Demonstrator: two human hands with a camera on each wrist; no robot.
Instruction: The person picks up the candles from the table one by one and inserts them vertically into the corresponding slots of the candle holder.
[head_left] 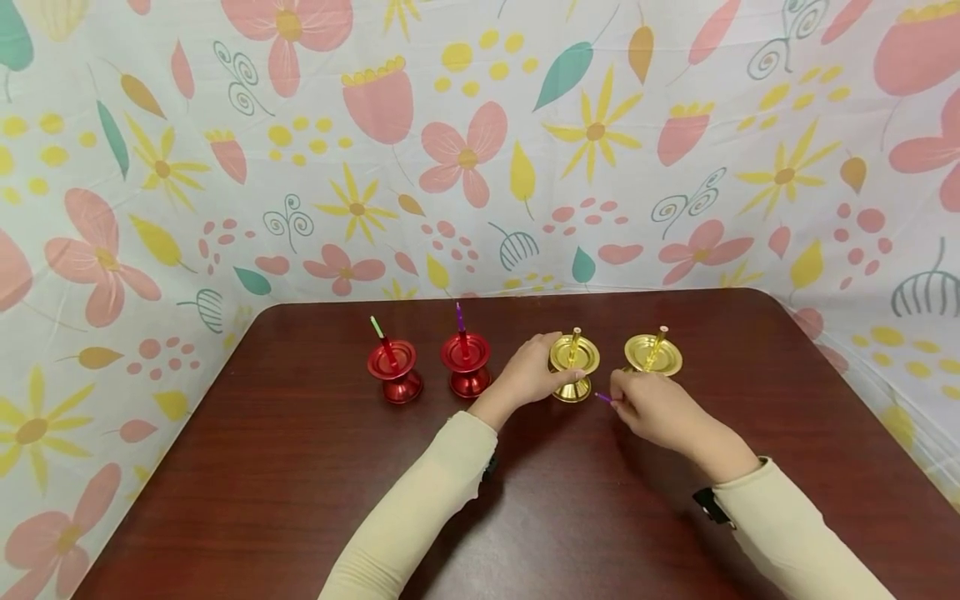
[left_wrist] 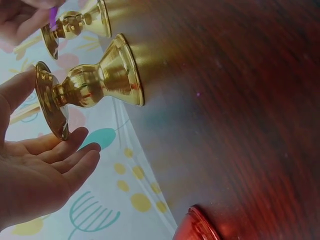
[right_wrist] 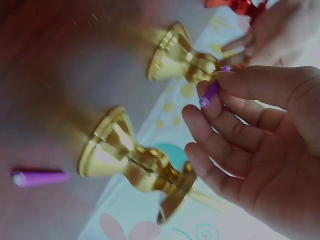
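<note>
Pinching a purple candle (head_left: 604,398) in the right hand (head_left: 660,414), gripping the left gold holder (head_left: 572,391) by its dish (head_left: 592,358) with the left hand (head_left: 527,372)!

Holding the candle just right of that holder, below dish level, nearest the right hand; pointing its free end toward the holder, laying its long axis close to level, crosswise to the upright post (head_left: 575,347). Clasping the rim between left thumb and fingers. Gleaming smooth, mirror-bright gold: flared foot, bulbous stem, shallow round dish. Repeating that shape in the right gold holder (head_left: 674,360) and in two glossy red holders (head_left: 470,382) farther left. Spotting a second candle (right_wrist: 42,178), slim and tapering, lying on the dark, wood-grained table (head_left: 262,483) near the right gold holder.
</note>
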